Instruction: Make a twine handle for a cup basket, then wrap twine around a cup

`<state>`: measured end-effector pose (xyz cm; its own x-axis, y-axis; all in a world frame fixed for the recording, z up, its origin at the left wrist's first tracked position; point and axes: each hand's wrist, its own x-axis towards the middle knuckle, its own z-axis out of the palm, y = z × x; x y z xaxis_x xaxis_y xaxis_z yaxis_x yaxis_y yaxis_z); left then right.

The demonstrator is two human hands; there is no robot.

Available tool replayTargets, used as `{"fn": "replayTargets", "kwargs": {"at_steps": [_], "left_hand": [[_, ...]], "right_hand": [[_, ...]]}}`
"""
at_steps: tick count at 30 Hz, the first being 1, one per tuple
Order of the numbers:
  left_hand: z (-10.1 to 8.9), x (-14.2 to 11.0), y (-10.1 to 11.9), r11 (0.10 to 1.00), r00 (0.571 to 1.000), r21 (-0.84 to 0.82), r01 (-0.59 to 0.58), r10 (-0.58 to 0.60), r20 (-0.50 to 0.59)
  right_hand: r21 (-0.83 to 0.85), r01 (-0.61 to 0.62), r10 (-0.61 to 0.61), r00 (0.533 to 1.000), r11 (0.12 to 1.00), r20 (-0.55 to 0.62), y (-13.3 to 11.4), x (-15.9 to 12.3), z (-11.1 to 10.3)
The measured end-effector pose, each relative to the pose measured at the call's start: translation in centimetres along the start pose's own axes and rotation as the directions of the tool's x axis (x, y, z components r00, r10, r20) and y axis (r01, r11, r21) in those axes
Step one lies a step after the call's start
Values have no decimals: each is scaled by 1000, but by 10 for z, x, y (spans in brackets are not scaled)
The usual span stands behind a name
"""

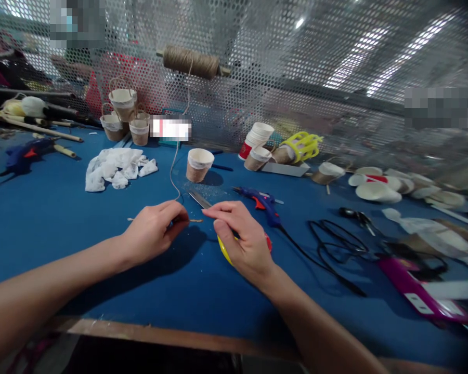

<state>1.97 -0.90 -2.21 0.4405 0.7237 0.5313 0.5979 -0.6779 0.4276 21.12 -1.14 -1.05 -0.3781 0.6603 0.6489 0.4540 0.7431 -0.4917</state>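
Note:
My left hand [161, 228] is closed in a pinch on a strand of twine [175, 176], whose short end pokes out past the fingertips. The strand runs back up to a spool of brown twine [191, 61] on a rod at the mesh. Opposite, my right hand [244, 241] is closed over a pair of scissors; their metal blades [198, 198] point away to the left, and parts of the yellow and red handles show below the palm. A small twine-wrapped paper cup [199, 165] with a white lining stands upright just beyond both hands.
A blue glue gun [263, 202] lies right of my right hand, its black cord trailing right. Crumpled white cloth [115, 167] lies at left, near handled cups [124, 104]. Stacked paper cups [257, 137] stand behind. Another glue gun [29, 153] is far left; a purple power strip [417, 288] sits right.

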Motion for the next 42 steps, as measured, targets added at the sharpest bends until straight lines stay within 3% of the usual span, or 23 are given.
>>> {"fn": "replayTargets", "kwargs": {"at_steps": [6,31,37,42], "left_hand": [[1,0,1,1000,1000,-9,10,-10,2],[0,0,1,1000,1000,-20,0,0,4],[-1,0,4,999,999,13,-39,40,-9],[-1,0,6,998,998,36,-46,48,-44]], "right_hand": [[-39,58,-55,997,998,54,-3,0,-1],[-10,1,0,995,1000,102,-5,-2,1],[132,-159,145,983,978,115,-7,-2,2],[246,-348,314,935,905,167,-8,-1,2]]}}
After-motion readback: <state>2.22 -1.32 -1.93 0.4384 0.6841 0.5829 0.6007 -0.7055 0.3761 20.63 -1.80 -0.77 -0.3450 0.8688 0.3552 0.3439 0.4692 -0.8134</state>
